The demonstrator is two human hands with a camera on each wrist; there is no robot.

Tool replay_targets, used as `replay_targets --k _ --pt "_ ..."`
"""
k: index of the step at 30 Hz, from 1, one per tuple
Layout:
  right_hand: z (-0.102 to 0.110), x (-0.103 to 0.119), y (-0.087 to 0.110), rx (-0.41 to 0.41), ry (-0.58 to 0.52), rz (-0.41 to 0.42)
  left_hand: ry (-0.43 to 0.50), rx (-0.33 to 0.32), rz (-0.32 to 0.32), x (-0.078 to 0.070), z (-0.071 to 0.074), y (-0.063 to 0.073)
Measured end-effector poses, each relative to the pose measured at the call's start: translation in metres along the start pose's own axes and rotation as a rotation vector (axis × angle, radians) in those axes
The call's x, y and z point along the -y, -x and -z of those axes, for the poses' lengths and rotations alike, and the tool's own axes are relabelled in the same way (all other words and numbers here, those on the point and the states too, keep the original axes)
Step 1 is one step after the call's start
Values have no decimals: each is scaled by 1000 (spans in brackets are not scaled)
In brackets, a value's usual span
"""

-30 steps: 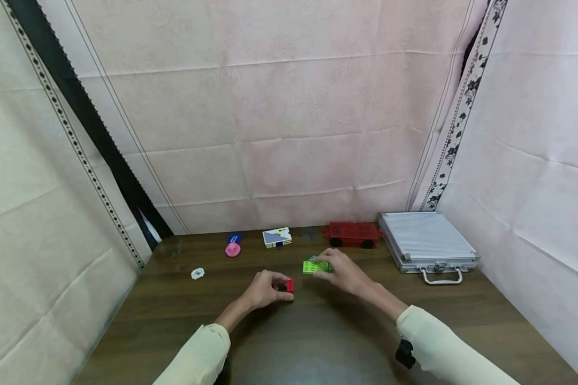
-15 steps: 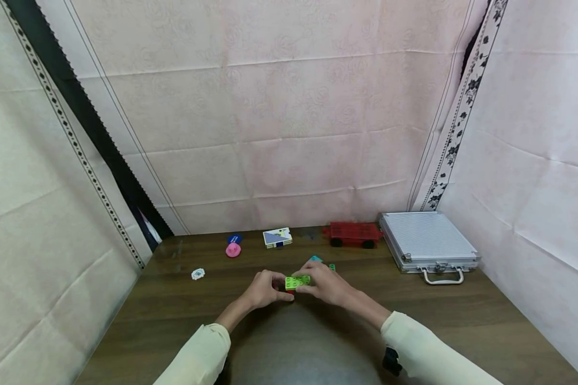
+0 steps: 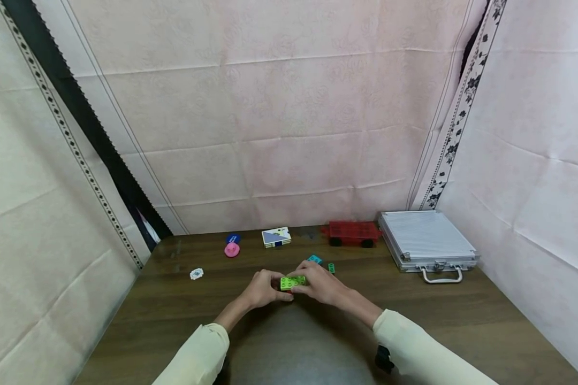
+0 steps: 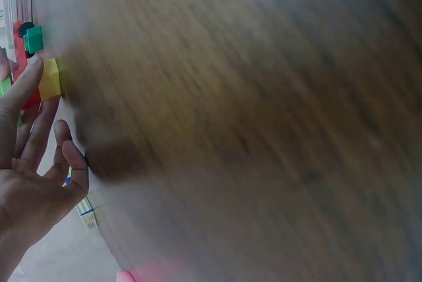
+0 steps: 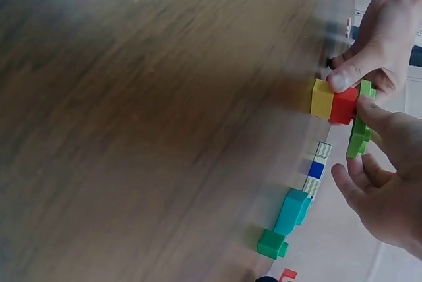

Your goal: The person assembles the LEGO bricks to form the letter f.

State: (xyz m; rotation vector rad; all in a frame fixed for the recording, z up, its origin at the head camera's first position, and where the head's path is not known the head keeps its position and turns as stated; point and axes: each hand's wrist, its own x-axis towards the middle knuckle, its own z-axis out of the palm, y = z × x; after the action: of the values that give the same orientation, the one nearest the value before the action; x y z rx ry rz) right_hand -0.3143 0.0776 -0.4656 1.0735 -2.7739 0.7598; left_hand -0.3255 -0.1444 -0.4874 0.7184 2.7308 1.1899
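Note:
My left hand [image 3: 261, 289] grips a small stack near the middle of the table: a yellow toy brick [image 5: 321, 99] at the bottom with a red brick [image 5: 343, 106] on it. In the right wrist view its thumb lies across the seam of these two bricks. My right hand [image 3: 321, 284] pinches a long lime-green studded brick [image 5: 359, 130] between thumb and fingers. This lime brick sits right at the red brick's top and juts out past it to the right. From the head view, the yellow brick is hidden.
Behind my right hand lie a turquoise brick [image 3: 315, 259] and a small green brick [image 3: 331, 268]. Farther back are a red wheeled cart [image 3: 354, 232], a silver case [image 3: 426, 240], a card box [image 3: 276, 237], a pink disc [image 3: 232, 249], a blue disc [image 3: 233, 238] and a white piece [image 3: 196, 274].
My right hand has carried the lime brick left and toward me, onto the red brick, uncovering the turquoise and green bricks. My left hand has stayed in place.

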Motion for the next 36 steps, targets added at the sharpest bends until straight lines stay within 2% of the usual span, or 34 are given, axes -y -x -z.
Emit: replay_targets --k 6,13,19,26,36 --pt "1 3 0 11 32 -15 -5 -7 -10 1 0 -1" --pt "1 5 -1 9 141 36 -7 -2 -17 -1 0 1" --pt "1 3 -1 26 131 14 -4 4 0 -1 1 0" --pt "-1 3 -3 34 161 40 4 1 -6 2 2 2" --pt "8 -2 -4 72 109 20 19 14 -13 4 -1 -1"
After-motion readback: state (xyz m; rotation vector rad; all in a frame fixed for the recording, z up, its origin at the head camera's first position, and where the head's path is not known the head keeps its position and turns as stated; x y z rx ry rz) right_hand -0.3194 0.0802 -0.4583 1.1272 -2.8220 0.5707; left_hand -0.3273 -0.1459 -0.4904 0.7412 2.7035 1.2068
